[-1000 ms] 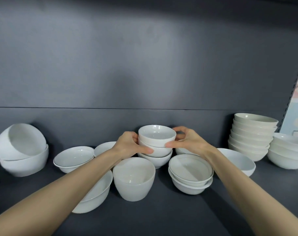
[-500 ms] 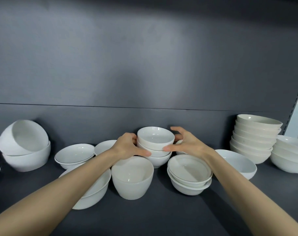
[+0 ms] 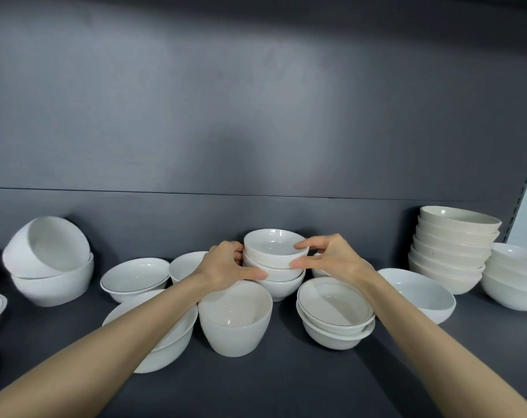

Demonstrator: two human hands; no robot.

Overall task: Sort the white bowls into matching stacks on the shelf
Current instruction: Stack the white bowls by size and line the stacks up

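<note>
**Steadying a small bowl on the middle stack**

Pinching the small glossy white ceramic bowl (image 3: 275,247) with the right hand (image 3: 331,257), thumb low on the near wall and forefinger hooked over the rim, the other fingers spread loose behind. Sitting nested on top of the short stack of matching white bowls (image 3: 281,282), mid-shelf and close to the back panel. Cupping that stack with the left hand (image 3: 226,267), thumb pressed along the second bowl's side and fingers curled round the far side, probably bracing the lower bowls so nothing slides while the top one is handled. Impossible to tell whether seating it or lifting it off. Matching in profile, by the look of it, so likely belonging together.

Working in a tight spot: reaching over the deep plain white cup-shaped bowl (image 3: 235,318) just in front, with the pair of shallow white bowls with thin dark rim lines (image 3: 336,312) just beside on the right under the right wrist. Keeping both wrists raised, seemingly to clear those rims.

Further out, standing on the dark grey shelf (image 3: 286,384): the tall stack of cream-white bowls (image 3: 452,251) at the far right, apparently sorted already, and the large white bowl tipped on its side (image 3: 48,245) at the far left, leaning in another, probably waiting for sorting.
</note>
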